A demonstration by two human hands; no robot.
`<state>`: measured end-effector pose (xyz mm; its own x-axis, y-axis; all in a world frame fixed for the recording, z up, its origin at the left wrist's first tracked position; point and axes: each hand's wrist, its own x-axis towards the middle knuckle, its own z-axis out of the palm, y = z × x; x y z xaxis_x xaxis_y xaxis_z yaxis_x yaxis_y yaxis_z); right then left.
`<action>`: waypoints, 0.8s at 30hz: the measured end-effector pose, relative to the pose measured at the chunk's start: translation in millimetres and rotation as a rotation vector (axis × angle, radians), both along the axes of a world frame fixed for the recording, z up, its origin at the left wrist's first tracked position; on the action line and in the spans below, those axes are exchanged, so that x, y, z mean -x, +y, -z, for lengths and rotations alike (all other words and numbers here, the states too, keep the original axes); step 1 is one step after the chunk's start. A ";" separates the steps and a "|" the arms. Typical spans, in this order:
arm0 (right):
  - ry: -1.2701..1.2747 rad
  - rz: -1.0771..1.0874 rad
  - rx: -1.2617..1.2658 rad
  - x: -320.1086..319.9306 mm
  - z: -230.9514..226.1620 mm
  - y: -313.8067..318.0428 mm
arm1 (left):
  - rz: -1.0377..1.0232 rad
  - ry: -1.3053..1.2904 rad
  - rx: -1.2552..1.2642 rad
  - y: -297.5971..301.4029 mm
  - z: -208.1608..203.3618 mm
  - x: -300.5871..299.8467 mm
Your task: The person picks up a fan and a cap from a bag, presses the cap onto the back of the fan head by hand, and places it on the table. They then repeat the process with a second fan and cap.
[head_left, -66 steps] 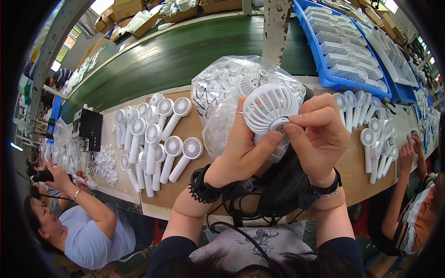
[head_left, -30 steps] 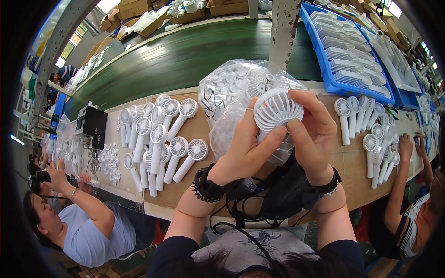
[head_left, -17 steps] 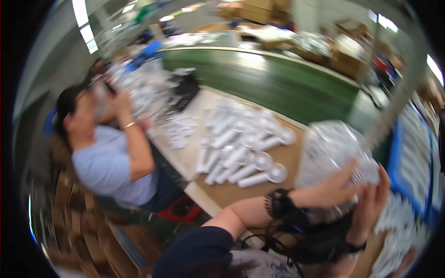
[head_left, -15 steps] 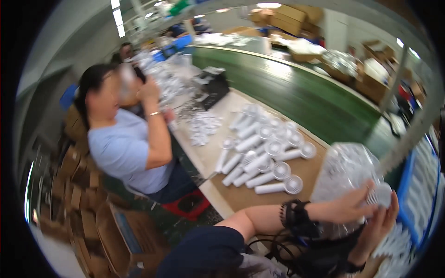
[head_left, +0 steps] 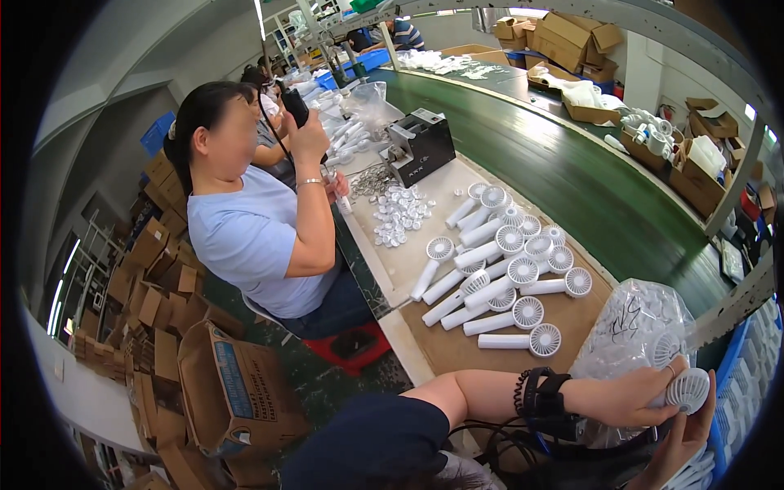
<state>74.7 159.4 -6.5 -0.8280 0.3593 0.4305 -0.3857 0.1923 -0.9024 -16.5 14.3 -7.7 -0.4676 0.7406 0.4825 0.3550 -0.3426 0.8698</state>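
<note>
While left hand grips white fan inside table's near edge | right hand curls nearest its head, hold unclear | long axis runs left

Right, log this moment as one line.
left hand: holds white fan | right hand: at fan's head, grip unclear | things: clear bag nearby | rest: more fans on table, green conveyor, co-worker
</note>
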 end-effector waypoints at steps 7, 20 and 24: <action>0.011 0.015 -0.008 -2.1 3.7 -2.1 | -0.083 0.112 0.116 -2.1 0.4 -2.4; 0.051 0.026 -0.013 5.0 8.9 -11.3 | 0.013 -0.020 0.159 -7.4 -8.4 4.9; 0.020 0.033 -0.023 7.7 4.2 -16.1 | 0.030 -0.050 0.106 -3.4 -1.7 9.7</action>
<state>67.0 143.3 -10.7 -0.8067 0.3767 0.4552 -0.3968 0.2256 -0.8898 -26.2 11.0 -6.0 -0.4661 0.7999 0.3780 0.3018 -0.2578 0.9179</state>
